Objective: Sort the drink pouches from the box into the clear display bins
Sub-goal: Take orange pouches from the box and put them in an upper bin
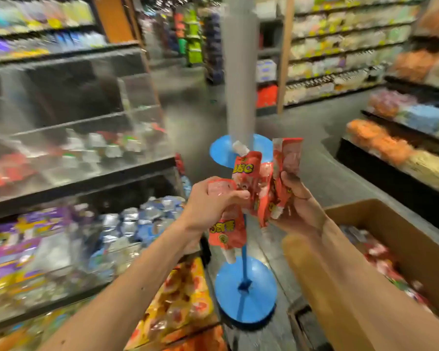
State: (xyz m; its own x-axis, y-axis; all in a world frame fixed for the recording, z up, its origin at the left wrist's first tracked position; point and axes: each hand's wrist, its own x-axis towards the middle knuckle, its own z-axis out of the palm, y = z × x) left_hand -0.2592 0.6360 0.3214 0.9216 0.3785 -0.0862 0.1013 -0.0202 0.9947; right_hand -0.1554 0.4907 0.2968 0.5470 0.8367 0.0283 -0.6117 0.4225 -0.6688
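Left hand [213, 201]: fingers curled round the upper end of a red pouch [227, 233]. It hangs below the fist with its white spout pointing down and yellow lettering on its face.

Right hand [299, 206]: fingers and thumb closed on a bunch [266, 188] of red pouches, thumb laid across the front. One of them stands spout-up on the side nearer the left hand, and another rises flat above the thumb. The count cannot be told. The two hands are close together at mid-frame, over the floor, with the left fingertips just beside the bunch.

Box [380, 214]: brown cardboard, open, at lower right beside the right forearm. Blurred red packets lie inside.

Bins [91, 127]: clear, set in tiers on the rack at left.
- Middle tier: red and silver pouches, blurred.
- Tier below: purple packs and silver-blue packs.
- Bottom front: yellow-orange packs [185, 295].

Stand [246, 295]: blue round base on the floor below the hands, with a thin blue rod rising behind the hanging pouch.

Disc [221, 150]: blue, on the floor behind the hands, at the foot of a grey pole [238, 72].

Shelves [340, 59]: along the far and right sides, stocked with pastel and orange goods too blurred to name.
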